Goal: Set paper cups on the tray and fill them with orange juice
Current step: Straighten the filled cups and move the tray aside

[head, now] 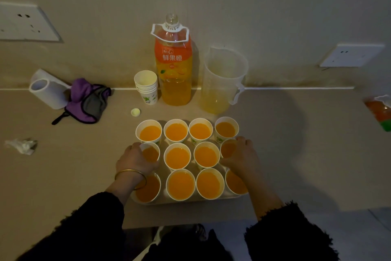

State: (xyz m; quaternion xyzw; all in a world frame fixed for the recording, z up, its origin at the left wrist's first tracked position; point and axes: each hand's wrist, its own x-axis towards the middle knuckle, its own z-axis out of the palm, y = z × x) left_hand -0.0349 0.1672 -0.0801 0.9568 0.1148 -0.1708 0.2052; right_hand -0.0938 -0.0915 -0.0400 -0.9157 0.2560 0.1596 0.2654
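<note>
Paper cups (177, 157), twelve, juice-filled, occupy the tray (190, 202); left hand (133, 161) and right hand (242, 158) each grip an outer middle-row cup with curled fingers; bottle (174, 70) label reads "鲜果橙"

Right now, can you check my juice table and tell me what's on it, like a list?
Surface: beige table, dimly lit.
Job's things: twelve cups on the tray, all holding juice; uncapped juice bottle; jug with a little juice at the bottom; spare cup stack.
Clutter: bottle cap, purple cloth, white roll, crumpled wrapper, orange pack at the right edge.
Hands: left hand and right hand curled beside the middle row's end cups; grip unclear.
Cables: nothing seen.
Surroundings: left socket and right socket on the wall.
</note>
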